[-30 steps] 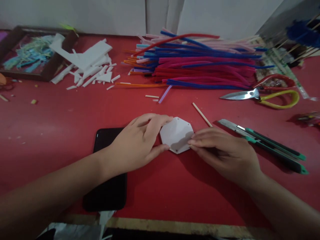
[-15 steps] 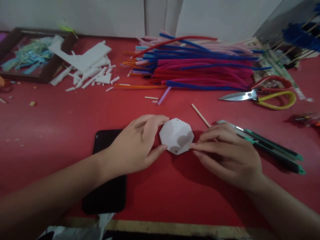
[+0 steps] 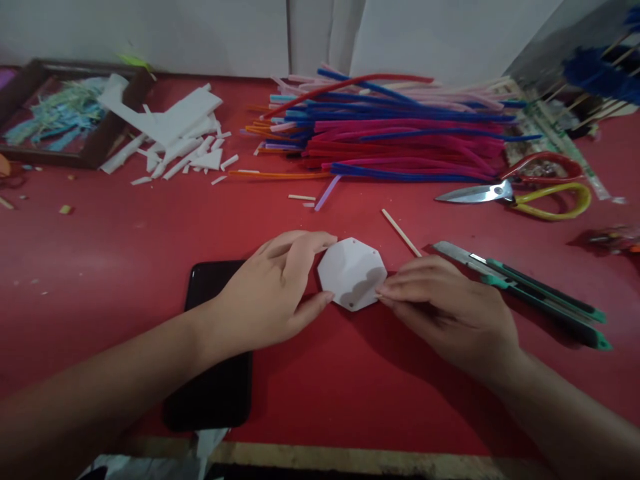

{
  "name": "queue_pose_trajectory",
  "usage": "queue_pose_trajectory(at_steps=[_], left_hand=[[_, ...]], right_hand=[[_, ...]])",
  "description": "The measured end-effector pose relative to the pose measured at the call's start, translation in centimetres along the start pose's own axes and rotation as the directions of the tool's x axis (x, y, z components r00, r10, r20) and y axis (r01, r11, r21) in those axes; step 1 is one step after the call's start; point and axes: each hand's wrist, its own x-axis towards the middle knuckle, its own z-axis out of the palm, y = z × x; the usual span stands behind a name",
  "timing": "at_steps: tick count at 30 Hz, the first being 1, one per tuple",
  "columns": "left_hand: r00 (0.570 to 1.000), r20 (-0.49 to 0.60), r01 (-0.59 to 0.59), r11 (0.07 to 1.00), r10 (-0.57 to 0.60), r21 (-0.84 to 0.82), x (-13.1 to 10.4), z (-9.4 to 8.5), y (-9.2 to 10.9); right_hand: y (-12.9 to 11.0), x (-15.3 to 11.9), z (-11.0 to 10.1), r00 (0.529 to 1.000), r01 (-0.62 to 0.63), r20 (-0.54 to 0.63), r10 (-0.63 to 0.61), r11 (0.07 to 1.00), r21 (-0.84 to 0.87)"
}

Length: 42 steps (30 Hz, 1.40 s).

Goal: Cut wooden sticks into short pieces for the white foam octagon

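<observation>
A flat white polygonal piece (image 3: 350, 270) with small holes near its corners lies on the red table. My left hand (image 3: 280, 287) steadies it from the left, thumb and forefinger at its edge. At its lower right corner, my right hand (image 3: 450, 307) pinches a small pale stick (image 3: 379, 296), mostly hidden by the fingertips. Another thin wooden stick (image 3: 400, 231) lies just beyond the right hand, its near end out of sight behind the fingers. Under my left wrist is a black phone (image 3: 220, 393).
A green and black box cutter (image 3: 540, 293) lies to the right, with scissors (image 3: 480, 192) behind it. Pipe cleaners (image 3: 400, 127) are heaped at the back. White foam scraps (image 3: 185, 127) and a brown frame (image 3: 95, 150) occupy the back left.
My right hand has shifted slightly left and its fingers have drawn closer together at the piece's corner. The left hand and the white piece stay nearly where they were.
</observation>
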Motion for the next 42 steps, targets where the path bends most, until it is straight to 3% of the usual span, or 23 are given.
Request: queue_pose_trajectory(at_steps=[13,42], left_hand=[[1.000,0.002,-0.003,1.000,0.003,-0.015,0.04,-0.07,-0.01],[1.000,0.000,-0.009,1.000,0.009,0.007,0.03,0.03,-0.04]], right_hand=[[-0.47,0.00,-0.01,0.995,-0.095,0.010,0.095,0.995,-0.032],[-0.44,-0.05,0.15,0.999,-0.046,-0.028,0.046,0.999,0.021]])
